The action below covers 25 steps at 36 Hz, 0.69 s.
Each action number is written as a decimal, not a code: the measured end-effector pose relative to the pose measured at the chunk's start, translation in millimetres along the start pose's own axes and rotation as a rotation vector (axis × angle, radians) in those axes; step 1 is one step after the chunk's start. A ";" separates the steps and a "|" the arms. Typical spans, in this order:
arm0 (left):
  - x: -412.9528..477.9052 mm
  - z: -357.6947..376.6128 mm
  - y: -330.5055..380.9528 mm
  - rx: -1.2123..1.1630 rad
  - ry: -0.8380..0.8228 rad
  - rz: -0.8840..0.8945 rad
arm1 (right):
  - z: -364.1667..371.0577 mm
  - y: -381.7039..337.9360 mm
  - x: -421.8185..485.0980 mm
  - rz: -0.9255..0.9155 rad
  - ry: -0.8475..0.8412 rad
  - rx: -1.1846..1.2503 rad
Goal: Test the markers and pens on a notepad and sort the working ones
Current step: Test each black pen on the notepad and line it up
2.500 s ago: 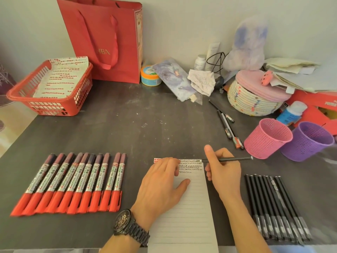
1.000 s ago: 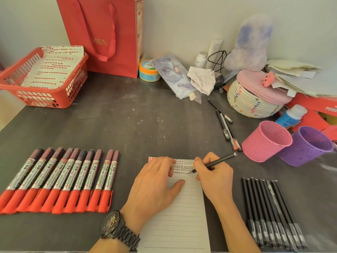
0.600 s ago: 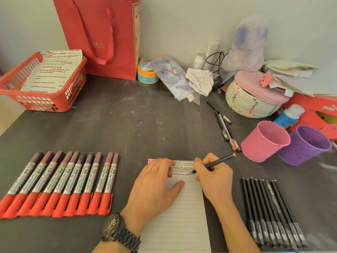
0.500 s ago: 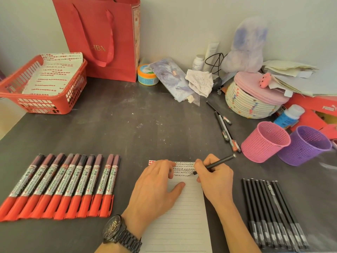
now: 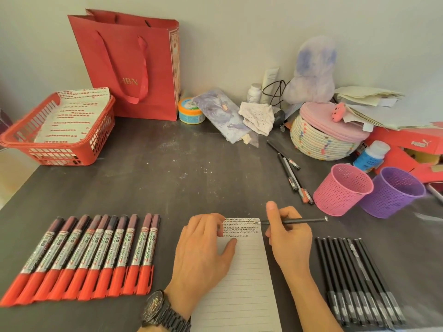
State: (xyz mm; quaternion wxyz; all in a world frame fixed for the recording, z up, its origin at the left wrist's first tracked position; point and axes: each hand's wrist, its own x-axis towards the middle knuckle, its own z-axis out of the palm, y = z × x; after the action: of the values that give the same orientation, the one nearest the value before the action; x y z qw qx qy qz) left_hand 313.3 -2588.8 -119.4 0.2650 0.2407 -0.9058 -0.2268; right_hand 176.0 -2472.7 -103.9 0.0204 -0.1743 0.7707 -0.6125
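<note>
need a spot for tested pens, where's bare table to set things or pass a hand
Bare: the table middle, bordered by red basket, red bag, loose pens, marker row and notepad. A narrow strip lies between marker row and left hand. Crowded: back right around the woven basket and cups; black pens fill front right.

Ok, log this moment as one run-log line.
step: pen test | right hand: pinches black pen, tip at notepad top edge | left hand: flat on notepad | red markers: in row

Notepad (image 5: 242, 283) bottom cut off, upper-left under left hand (image 5: 203, 255), scribbles (image 5: 242, 227) seemingly illegible
</note>
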 end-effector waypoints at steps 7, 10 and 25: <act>-1.6 -4.6 -0.9 -0.161 0.029 -0.092 | -13.5 -10.9 -11.4 0.155 -0.120 0.458; 0.6 -4.7 -1.6 -0.180 0.019 -0.065 | -16.7 -7.5 -20.0 0.181 -0.179 0.513; 0.3 -1.5 -6.2 -0.203 -0.043 -0.076 | -20.1 -1.4 -25.4 0.112 -0.184 0.499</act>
State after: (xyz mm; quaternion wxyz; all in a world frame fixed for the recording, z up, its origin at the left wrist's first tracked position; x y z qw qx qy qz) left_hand 315.9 -2594.2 -121.4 0.2598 0.2419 -0.8738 -0.3325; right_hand 195.3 -2446.7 -102.2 0.1667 -0.1761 0.5991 -0.7631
